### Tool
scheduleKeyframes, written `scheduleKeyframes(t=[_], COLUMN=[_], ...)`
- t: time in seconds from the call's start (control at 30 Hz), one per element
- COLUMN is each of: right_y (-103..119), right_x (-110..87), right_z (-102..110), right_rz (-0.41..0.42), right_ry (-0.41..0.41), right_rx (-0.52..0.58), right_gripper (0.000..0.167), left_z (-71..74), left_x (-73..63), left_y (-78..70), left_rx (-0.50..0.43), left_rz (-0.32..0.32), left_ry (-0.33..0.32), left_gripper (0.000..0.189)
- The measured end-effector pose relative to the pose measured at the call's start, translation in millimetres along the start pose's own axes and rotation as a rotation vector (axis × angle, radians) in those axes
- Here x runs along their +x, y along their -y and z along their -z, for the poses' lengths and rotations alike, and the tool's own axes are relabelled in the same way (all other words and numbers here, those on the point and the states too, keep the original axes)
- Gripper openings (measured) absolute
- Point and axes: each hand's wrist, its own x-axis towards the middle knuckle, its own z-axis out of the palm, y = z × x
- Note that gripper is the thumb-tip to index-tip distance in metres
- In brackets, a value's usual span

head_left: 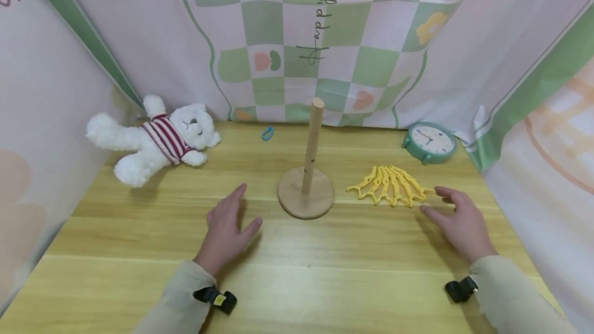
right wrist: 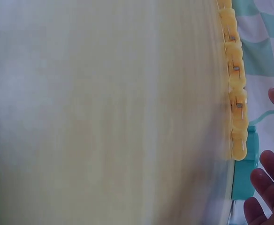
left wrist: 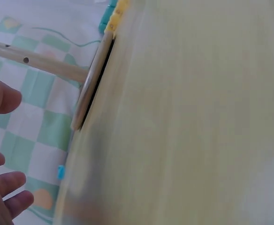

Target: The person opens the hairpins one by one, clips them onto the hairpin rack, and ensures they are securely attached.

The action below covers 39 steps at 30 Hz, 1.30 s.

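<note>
My left hand (head_left: 226, 231) hovers over the table to the left of a wooden stand, its fingers relaxed and holding nothing. The stand has a round base (head_left: 290, 202) and an upright rod (head_left: 314, 138). Several yellow clothespins (head_left: 392, 187) with small metal springs lie fanned out in a row right of the stand. At the right end of that row is my right hand (head_left: 466, 226), thumb and fingers apart. In the right wrist view, its fingers (right wrist: 267, 187) stay clear of the clothespins (right wrist: 239, 112).
A white plush bear (head_left: 160, 138) in a striped shirt lies at the back left. Near the back edge is a small blue clip-like loop (head_left: 267, 133). A green alarm clock (head_left: 430, 142) lies face up at the back right. Printed curtains (head_left: 260, 24) surround the wooden table (head_left: 325, 282).
</note>
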Motion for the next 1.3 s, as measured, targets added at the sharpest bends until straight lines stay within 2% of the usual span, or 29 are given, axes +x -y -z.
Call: scheduleKeyframes(t=[0.17, 0.53, 0.9, 1.3], right_y=[-7.9, -21.7, -24.6, -28.4], right_x=[7.6, 22.8, 30.3, 44.0], right_z=[0.5, -0.7, 2.5, 2.9], right_rz=[-0.006, -0.018, -0.029, -0.057], right_ry=[0.035, 0.046, 0.07, 0.083], right_rx=[-0.01, -0.018, -0.012, -0.033], right_gripper=[0.078, 0.072, 0.073, 0.072], left_z=[-10.5, -25.0, -25.9, -29.3], left_x=[2.1, 6.4, 6.9, 10.0], left_y=[0.7, -4.2, -5.9, -3.8], left_rx=[-0.035, -0.063, -0.044, -0.063], left_rz=[0.011, 0.004, 0.026, 0.042], left_ry=[-0.002, -0.001, 0.017, 0.032], left_gripper=[0.079, 0.076, 0.074, 0.068])
